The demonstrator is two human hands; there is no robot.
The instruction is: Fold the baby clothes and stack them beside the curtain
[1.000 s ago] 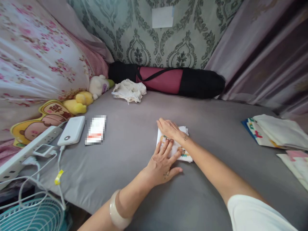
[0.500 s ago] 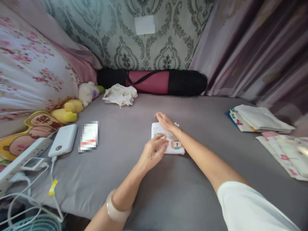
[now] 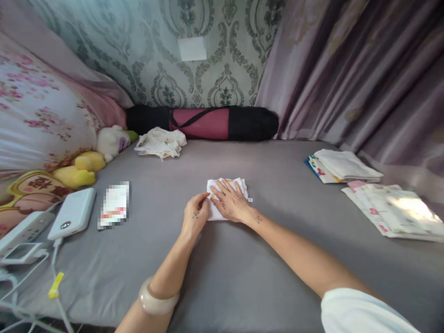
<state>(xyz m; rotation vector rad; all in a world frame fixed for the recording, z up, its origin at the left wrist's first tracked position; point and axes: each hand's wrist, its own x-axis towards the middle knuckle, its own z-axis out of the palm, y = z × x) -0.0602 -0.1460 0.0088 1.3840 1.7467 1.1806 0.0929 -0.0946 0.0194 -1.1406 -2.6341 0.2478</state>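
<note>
A: Head view first and only: where do the hands sit?

B: Both are mid-bed on the small folded cloth (image 3: 227, 196). The right hand (image 3: 231, 203) lies flat on top of it, fingers spread wide. The left hand (image 3: 194, 218) is curled narrow, pinching the cloth's near-left edge.

A: And the cloth itself?

B: It lies on the grey bed (image 3: 270, 259), roughly central, its far edge and right corner showing past the fingers.

A: Room around it?

B: Bare grey sheet on every side. To the left, well apart, a white power bank (image 3: 72, 213) and a blurred card (image 3: 114, 211) lie near the bed's left edge, with a power strip (image 3: 21, 230) beyond them. At the far edge, a crumpled cloth (image 3: 160, 142) sits just before the black-and-red roll bag (image 3: 203, 123) along the wall.

A: Right side?

B: Stacked folded cloths (image 3: 342, 165) and a flat printed sheet (image 3: 391, 210) lie near the curtain (image 3: 354, 69), well apart from the hands.
</note>
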